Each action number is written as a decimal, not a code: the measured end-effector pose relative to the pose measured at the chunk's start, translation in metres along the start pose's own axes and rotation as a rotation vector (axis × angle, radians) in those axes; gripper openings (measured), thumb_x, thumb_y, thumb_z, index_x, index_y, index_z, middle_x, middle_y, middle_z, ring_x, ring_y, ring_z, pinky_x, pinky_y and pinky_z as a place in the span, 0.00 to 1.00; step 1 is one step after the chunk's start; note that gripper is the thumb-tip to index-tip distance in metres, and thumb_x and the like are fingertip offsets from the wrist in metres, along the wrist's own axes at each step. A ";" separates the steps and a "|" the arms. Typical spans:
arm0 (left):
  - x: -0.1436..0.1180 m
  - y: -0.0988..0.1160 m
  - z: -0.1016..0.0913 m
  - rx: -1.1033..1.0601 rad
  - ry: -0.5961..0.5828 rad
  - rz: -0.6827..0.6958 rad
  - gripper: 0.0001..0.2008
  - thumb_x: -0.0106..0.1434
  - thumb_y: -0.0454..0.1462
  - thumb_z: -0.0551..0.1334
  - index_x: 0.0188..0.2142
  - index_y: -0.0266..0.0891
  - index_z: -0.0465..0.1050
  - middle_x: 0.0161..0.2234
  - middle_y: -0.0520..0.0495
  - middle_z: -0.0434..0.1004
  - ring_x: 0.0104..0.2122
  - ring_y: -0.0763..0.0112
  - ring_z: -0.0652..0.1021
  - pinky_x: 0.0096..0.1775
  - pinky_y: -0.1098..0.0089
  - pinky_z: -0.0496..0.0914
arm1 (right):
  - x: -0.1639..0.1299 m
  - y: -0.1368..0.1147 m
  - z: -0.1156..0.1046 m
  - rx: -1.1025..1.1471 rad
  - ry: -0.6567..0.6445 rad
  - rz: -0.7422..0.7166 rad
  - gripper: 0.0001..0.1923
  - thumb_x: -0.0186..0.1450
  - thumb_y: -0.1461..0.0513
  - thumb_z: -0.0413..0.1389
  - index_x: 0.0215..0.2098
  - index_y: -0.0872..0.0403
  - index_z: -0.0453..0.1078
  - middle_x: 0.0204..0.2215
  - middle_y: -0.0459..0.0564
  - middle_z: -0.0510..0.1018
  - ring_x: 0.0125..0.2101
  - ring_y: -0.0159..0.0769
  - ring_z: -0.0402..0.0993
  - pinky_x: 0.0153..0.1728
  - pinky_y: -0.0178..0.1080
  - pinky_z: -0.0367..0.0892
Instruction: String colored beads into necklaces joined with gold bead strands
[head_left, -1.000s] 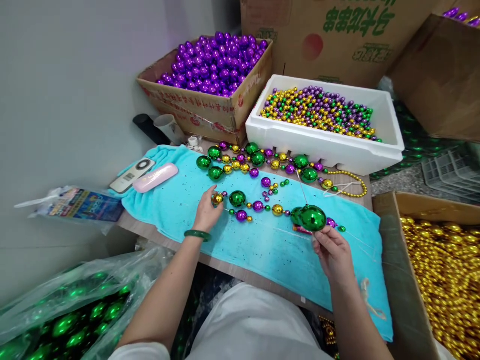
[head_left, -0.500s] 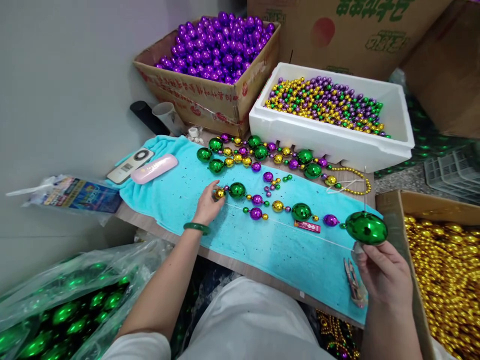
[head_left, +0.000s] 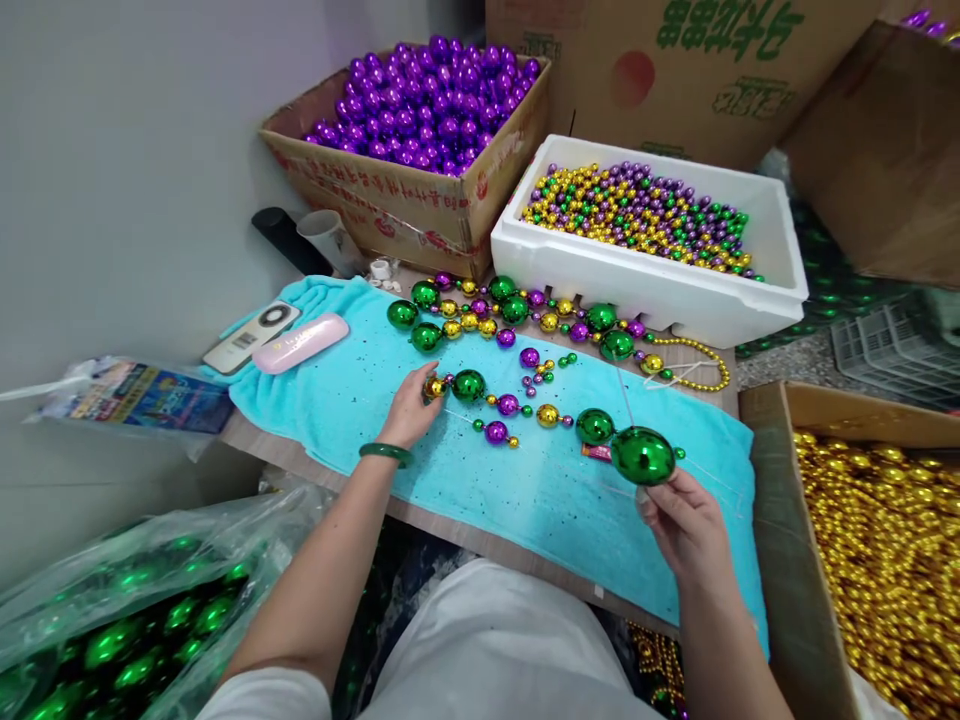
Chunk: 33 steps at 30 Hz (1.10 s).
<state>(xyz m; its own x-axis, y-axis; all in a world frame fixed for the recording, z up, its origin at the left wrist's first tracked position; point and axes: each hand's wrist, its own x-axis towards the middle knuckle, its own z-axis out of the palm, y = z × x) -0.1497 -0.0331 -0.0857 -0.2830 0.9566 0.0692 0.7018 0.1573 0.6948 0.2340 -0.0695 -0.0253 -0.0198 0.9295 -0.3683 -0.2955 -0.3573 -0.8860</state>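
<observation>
My right hand [head_left: 686, 525] holds a large shiny green ball [head_left: 643, 455] with a thin needle sticking up from it, just above the turquoise towel [head_left: 525, 495]. My left hand [head_left: 409, 410], with a green bangle on the wrist, pinches a small gold bead [head_left: 434, 386] at the left end of a strand of green, purple and gold beads [head_left: 517, 408] lying across the towel. A second finished strand [head_left: 525, 318] lies along the towel's far edge.
A cardboard box of purple balls [head_left: 420, 100] and a white foam box of small mixed beads [head_left: 637, 215] stand behind. A box of gold beads [head_left: 877, 540] is at right, a bag of green balls [head_left: 127, 630] at lower left. A phone [head_left: 251, 337] and pink case [head_left: 301, 342] lie left.
My right hand swung the green ball out to the right along the thread, then brought it back in toward the strand. My left hand stayed on the gold bead.
</observation>
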 end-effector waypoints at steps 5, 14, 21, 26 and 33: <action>-0.003 0.004 -0.002 -0.003 -0.016 -0.013 0.29 0.53 0.33 0.61 0.56 0.40 0.63 0.48 0.41 0.70 0.49 0.59 0.73 0.49 0.58 0.70 | 0.005 0.010 0.019 0.028 -0.039 0.039 0.13 0.49 0.58 0.68 0.27 0.54 0.72 0.16 0.44 0.68 0.17 0.25 0.61 0.17 0.27 0.57; -0.007 0.017 -0.008 -0.059 0.015 -0.050 0.28 0.55 0.36 0.61 0.57 0.41 0.63 0.50 0.40 0.68 0.48 0.60 0.72 0.45 0.59 0.71 | 0.013 0.007 0.020 0.056 0.001 0.019 0.14 0.47 0.59 0.69 0.27 0.54 0.71 0.16 0.43 0.69 0.18 0.25 0.64 0.18 0.26 0.59; -0.011 0.020 -0.012 -0.121 0.085 -0.065 0.23 0.58 0.41 0.60 0.53 0.40 0.68 0.47 0.41 0.70 0.44 0.62 0.74 0.44 0.60 0.72 | 0.015 0.009 0.021 0.033 0.036 0.000 0.13 0.48 0.59 0.68 0.26 0.54 0.69 0.16 0.41 0.69 0.17 0.23 0.62 0.17 0.26 0.56; -0.013 0.017 -0.012 -0.113 0.125 -0.066 0.21 0.57 0.45 0.61 0.50 0.43 0.71 0.45 0.43 0.71 0.42 0.64 0.75 0.43 0.61 0.74 | 0.017 0.010 0.027 0.024 0.035 0.018 0.13 0.49 0.58 0.66 0.26 0.54 0.67 0.15 0.40 0.69 0.15 0.24 0.60 0.15 0.27 0.53; -0.013 0.025 -0.011 -0.078 0.126 -0.043 0.18 0.57 0.45 0.61 0.47 0.44 0.73 0.43 0.45 0.72 0.42 0.63 0.76 0.43 0.61 0.75 | 0.018 0.009 0.027 0.014 0.034 0.008 0.13 0.50 0.57 0.65 0.26 0.54 0.67 0.16 0.40 0.70 0.16 0.23 0.60 0.16 0.27 0.53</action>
<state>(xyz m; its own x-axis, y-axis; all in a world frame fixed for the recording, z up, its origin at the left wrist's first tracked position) -0.1352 -0.0444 -0.0617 -0.3948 0.9104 0.1239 0.6358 0.1734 0.7521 0.2054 -0.0535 -0.0325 0.0099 0.9229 -0.3850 -0.3085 -0.3634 -0.8791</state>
